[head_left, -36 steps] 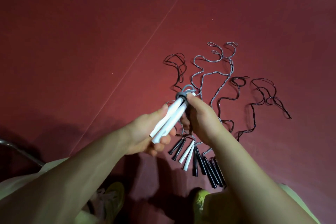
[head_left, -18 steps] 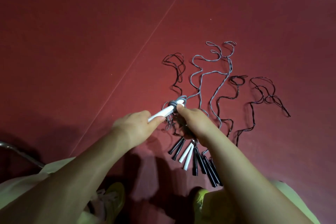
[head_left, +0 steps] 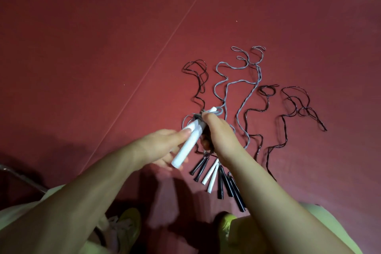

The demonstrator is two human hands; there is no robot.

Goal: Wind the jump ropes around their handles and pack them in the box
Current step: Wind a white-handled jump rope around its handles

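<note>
Two white handles [head_left: 190, 142] of a grey jump rope sit mid-frame, gripped by the left hand [head_left: 165, 148]; the right hand [head_left: 220, 136] pinches rope wound at their top, above loose jump ropes [head_left: 255, 93] on the red floor [head_left: 103, 47].

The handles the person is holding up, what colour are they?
White. The held handles show best in the head view, gripped by the left hand.

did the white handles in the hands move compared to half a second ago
Yes. The held white handles now reach back toward the person, their lower end close to the black handles lying on the floor.
</note>
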